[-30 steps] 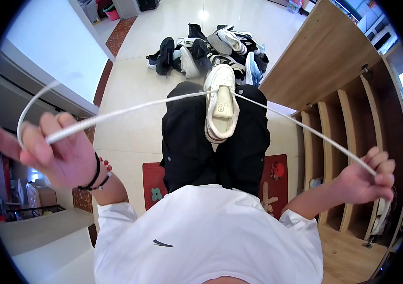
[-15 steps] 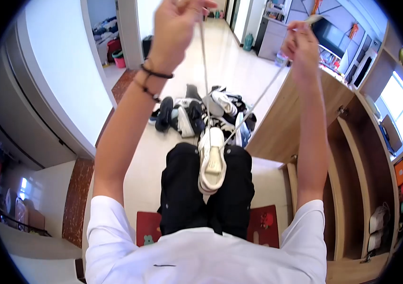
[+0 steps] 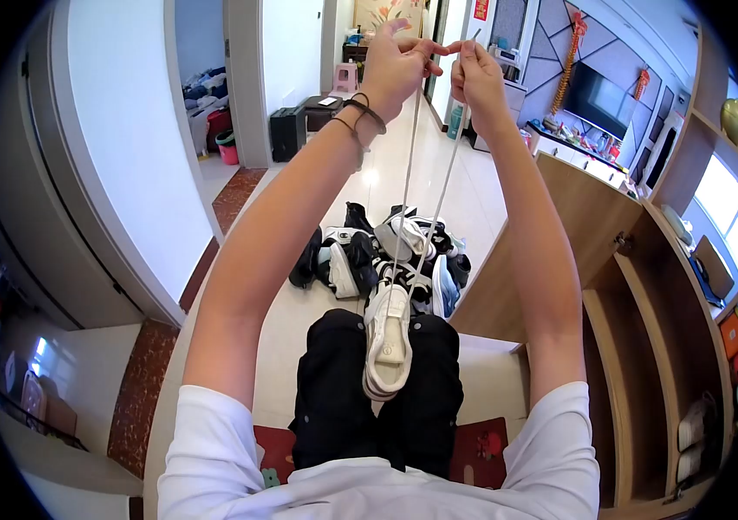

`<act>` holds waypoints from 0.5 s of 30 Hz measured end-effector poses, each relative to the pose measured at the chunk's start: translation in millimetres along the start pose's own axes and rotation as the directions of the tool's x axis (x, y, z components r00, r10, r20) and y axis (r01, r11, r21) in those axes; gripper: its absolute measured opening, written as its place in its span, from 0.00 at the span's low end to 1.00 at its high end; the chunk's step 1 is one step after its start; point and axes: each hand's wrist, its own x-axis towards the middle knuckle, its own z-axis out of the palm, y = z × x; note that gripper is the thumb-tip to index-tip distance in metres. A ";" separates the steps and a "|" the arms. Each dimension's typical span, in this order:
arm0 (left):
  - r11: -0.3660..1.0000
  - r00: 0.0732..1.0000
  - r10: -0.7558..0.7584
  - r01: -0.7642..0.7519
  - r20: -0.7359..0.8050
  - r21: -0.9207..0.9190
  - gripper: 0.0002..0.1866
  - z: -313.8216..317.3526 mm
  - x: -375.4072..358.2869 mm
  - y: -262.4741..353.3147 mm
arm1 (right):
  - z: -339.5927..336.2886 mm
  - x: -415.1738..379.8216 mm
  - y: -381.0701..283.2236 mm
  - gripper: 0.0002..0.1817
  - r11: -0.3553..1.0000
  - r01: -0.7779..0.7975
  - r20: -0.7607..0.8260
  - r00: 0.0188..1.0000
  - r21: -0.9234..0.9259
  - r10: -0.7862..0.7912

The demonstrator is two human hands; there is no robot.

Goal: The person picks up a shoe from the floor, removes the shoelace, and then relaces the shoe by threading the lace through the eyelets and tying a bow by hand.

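A cream-white sneaker (image 3: 376, 368) rests between my black-trousered knees, its toe pointing away from me and its opening toward me. Two ends of a pale shoelace (image 3: 409, 173) run taut upward from its front. My left hand (image 3: 399, 68) is closed in a pinch on one end, high above the shoe. Close beside it, my right hand (image 3: 480, 80) pinches the other end, whose tip sticks up past the fingers. The fingertips of both hands nearly meet; whether they touch is hard to tell.
A heap of black, white and grey shoes (image 3: 343, 270) lies on the tiled floor past my knees. At right stands a wooden shoe cabinet with its door (image 3: 551, 234) swung open and a pair of shoes (image 3: 692, 438) inside. A red mat (image 3: 483, 442) is under me.
My hands, wide apart before, have come together in front of me, both still holding the lace ends. The lace strands now run closer to parallel. The view has tilted upward.
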 end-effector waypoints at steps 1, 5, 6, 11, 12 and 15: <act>1.000 1.000 -0.010 0.010 0.008 -0.005 0.31 0.7 1.1 0.1 | 1.9 0.0 -2.4 0.19 1.000 0.002 0.000 1.000 0.001 -0.002; 0.999 0.999 -0.040 0.041 0.035 -0.030 0.26 2.1 4.1 -0.5 | 4.4 5.6 -5.0 0.18 0.998 0.066 -0.003 0.998 -0.019 -0.066; 0.998 0.997 -0.049 0.052 0.051 -0.045 0.24 2.8 4.5 -0.7 | 2.9 9.1 -4.0 0.18 0.993 0.104 -0.013 0.994 -0.049 -0.105; 0.998 0.999 -0.016 0.018 0.033 -0.065 0.18 6.8 9.1 -0.2 | 1.9 20.3 -4.5 0.17 0.992 0.101 -0.051 0.993 -0.081 -0.105; 0.996 0.999 -0.023 0.025 0.031 -0.090 0.17 8.1 8.8 1.4 | 4.1 20.1 -6.7 0.17 0.991 0.106 -0.057 0.992 -0.077 -0.110; 0.999 0.999 -0.006 0.009 0.046 -0.050 0.17 11.2 7.4 3.7 | 5.6 18.5 -12.2 0.18 0.985 0.150 -0.081 0.984 -0.089 -0.158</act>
